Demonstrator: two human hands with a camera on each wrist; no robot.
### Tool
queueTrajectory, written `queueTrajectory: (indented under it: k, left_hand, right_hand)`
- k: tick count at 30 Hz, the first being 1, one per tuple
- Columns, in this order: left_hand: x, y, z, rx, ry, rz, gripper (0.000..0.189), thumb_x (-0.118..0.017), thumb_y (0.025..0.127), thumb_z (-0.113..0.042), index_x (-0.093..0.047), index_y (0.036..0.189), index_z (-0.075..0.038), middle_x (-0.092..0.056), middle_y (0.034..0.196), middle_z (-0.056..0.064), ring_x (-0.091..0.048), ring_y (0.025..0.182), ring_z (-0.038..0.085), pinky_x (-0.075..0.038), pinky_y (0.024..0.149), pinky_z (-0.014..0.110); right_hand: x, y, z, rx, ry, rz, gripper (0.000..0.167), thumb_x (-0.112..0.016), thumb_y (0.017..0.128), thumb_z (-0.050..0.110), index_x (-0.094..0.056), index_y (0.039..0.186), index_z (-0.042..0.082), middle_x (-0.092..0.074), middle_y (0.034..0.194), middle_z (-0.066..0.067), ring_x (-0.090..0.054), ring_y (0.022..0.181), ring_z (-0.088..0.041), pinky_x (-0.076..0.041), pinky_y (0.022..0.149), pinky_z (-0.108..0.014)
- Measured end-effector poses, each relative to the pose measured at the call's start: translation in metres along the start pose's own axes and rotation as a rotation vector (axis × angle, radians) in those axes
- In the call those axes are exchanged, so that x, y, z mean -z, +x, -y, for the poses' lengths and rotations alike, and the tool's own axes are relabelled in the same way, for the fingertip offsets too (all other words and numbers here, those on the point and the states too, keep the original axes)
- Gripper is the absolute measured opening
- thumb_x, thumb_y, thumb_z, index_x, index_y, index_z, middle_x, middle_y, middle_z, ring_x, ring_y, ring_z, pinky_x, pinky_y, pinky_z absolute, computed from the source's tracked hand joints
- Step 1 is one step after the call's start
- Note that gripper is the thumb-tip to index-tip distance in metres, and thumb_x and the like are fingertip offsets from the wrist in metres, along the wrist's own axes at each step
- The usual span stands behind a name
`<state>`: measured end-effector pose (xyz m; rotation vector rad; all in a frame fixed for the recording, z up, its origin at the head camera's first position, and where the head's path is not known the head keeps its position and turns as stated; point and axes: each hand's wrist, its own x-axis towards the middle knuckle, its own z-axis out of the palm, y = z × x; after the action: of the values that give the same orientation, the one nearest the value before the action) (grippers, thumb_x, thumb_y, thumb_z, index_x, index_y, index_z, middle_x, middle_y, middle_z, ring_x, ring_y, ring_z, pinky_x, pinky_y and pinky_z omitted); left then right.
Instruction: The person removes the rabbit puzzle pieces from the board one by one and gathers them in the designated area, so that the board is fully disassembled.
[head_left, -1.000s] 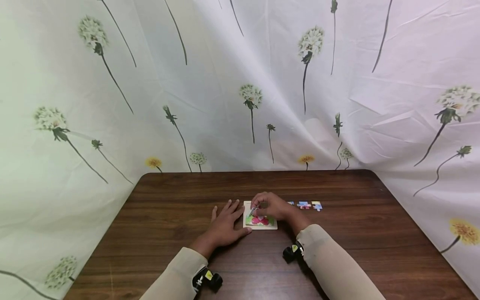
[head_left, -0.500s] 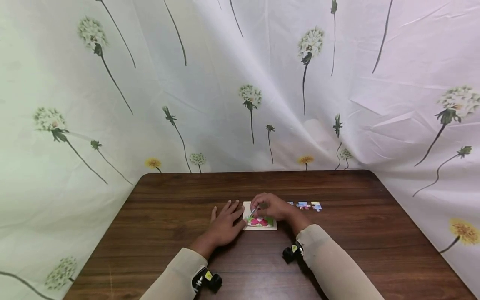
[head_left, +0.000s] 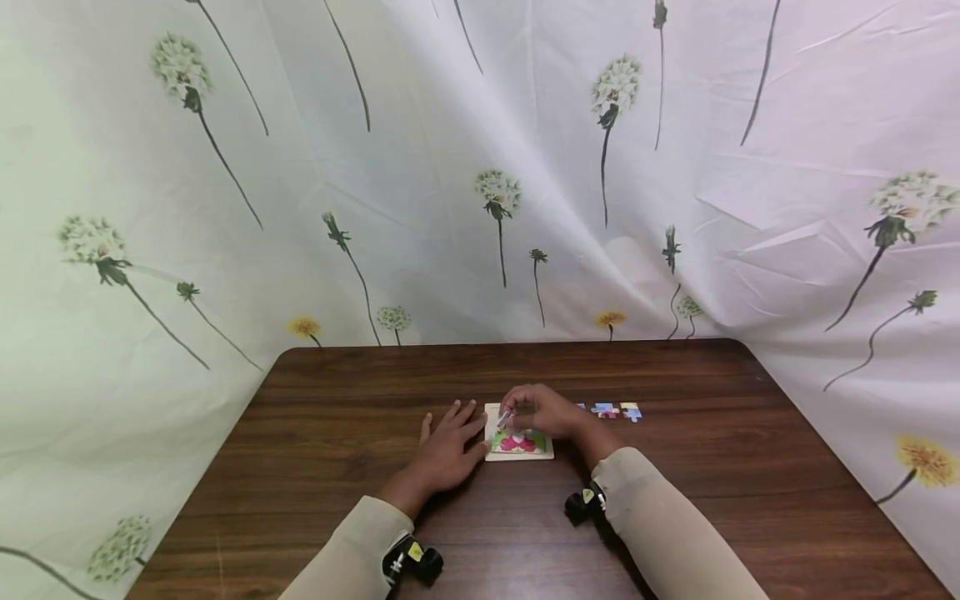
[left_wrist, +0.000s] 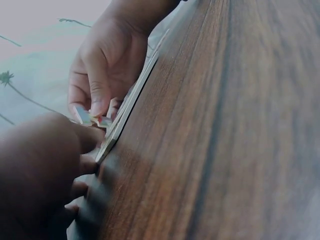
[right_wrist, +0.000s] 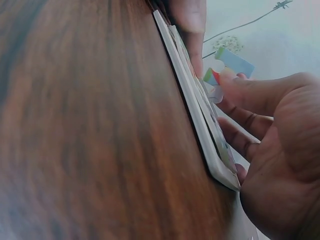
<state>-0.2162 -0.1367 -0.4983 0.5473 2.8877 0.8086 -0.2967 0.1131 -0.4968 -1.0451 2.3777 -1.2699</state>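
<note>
A small puzzle board with a pale frame lies flat on the table; assembled pieces in its near part show a pink flower on green. My right hand is over the board and pinches a jigsaw piece between thumb and fingers. This piece is tilted, mainly light blue with green and red bits. Whether its lower edge touches the board cannot be made out. To the left, my left hand rests with spread fingers, its thumb on the board's near left edge. The right hand hides the board's upper right part.
Right of the board lie loose jigsaw pieces in a row, one partly hidden by the right hand. The brown wooden table ends at a white curtain printed with dandelions. Each wrist bears a black camera.
My left thumb has shifted from the board's near edge up onto its left side. The right hand stays over the board, the pinched jigsaw piece changing its tilt slightly.
</note>
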Motion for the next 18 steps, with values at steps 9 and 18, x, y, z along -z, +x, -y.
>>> queueTrajectory:
  k: [9, 18]
  left_hand:
    - [0.001, 0.0, -0.001, -0.005, 0.007, -0.003, 0.063, -0.063, 0.108, -0.048, -0.055, 0.162, -0.015, -0.037, 0.178, 0.012, -0.024, 0.17, 0.04, -0.006, 0.129, 0.08]
    - [-0.001, -0.001, -0.001, 0.011, 0.0, -0.03, 0.064, -0.068, 0.105, -0.048, -0.059, 0.16, -0.016, -0.04, 0.177, 0.012, -0.026, 0.169, 0.04, -0.007, 0.129, 0.079]
  right_hand:
    - [0.003, -0.001, -0.001, -0.038, 0.003, -0.068, 0.005, -0.073, 0.105, 0.01, -0.076, 0.108, 0.007, -0.076, 0.119, -0.011, -0.066, 0.106, -0.011, -0.054, 0.097, -0.032]
    - [0.009, -0.005, 0.01, -0.081, 0.109, -0.181, 0.007, -0.071, 0.105, 0.004, -0.076, 0.105, 0.0, -0.076, 0.109, -0.014, -0.069, 0.102, -0.017, -0.057, 0.093, -0.031]
